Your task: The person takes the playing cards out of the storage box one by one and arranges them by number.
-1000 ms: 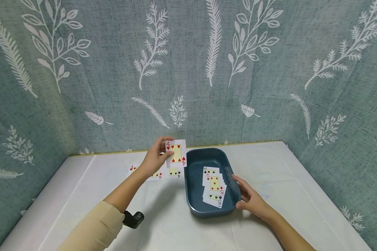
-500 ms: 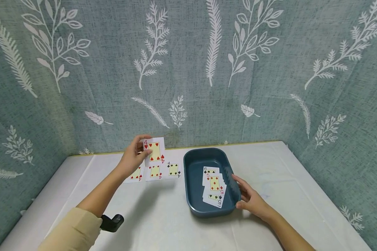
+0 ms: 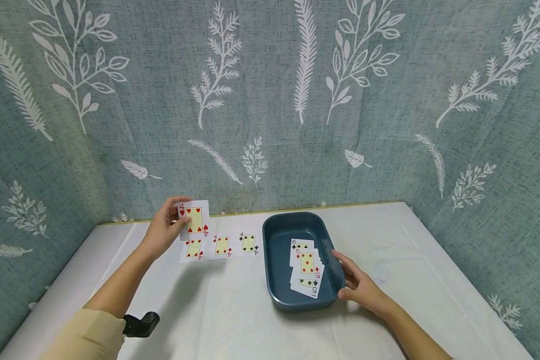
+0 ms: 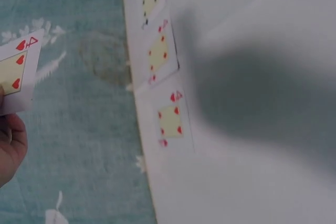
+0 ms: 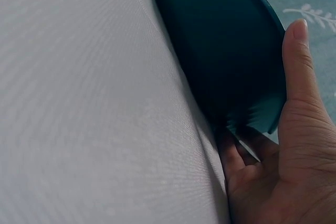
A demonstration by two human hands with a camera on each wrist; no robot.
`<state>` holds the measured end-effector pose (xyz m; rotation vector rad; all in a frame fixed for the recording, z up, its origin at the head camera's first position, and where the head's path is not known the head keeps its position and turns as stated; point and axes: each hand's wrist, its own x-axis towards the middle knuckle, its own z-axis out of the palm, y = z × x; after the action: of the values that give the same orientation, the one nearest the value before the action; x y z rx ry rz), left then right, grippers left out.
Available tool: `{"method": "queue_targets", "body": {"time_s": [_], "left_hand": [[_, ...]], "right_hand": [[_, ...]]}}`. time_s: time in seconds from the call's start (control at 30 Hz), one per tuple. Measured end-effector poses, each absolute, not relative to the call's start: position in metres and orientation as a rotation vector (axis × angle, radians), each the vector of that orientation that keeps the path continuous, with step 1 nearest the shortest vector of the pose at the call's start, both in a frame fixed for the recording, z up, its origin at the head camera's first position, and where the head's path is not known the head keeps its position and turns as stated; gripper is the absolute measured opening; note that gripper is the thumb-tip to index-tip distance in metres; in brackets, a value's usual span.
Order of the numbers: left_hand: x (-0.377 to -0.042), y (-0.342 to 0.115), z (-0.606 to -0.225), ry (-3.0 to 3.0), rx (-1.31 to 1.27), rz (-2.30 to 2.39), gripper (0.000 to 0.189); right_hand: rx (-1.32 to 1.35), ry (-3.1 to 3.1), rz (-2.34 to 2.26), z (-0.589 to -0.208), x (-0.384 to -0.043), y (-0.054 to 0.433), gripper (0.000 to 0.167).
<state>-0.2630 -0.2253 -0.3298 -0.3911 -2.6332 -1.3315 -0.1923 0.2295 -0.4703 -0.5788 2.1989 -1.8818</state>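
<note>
Pinching a four of hearts point(image 3: 198, 221) in the left hand point(image 3: 162, 229) near the back edge of the counter point(image 3: 234, 310); resting the spread right hand point(image 3: 361, 288) against the tray point(image 3: 276, 285). Seemingly done with three fours point(image 3: 222, 247), left with this one and the tray's cards point(image 3: 307, 265).

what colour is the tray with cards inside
The tray is dark blue, clearest in head view.
</note>
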Motion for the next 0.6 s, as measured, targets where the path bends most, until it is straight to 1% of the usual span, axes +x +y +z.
{"method": "queue_targets", "body": {"time_s": [0.37,0.6], "left_hand": [[-0.256,-0.257,-0.325,-2.663,-0.327,-1.21,0.043],[-0.255,-0.271,-0.332,-2.665,-0.273,-1.186,0.043]], "right_hand": [[-0.588,2.187,-1.901,-0.471,-0.193,0.23,0.09],[-0.577,2.18,-1.898,-0.471,-0.193,0.231,0.09]]}}
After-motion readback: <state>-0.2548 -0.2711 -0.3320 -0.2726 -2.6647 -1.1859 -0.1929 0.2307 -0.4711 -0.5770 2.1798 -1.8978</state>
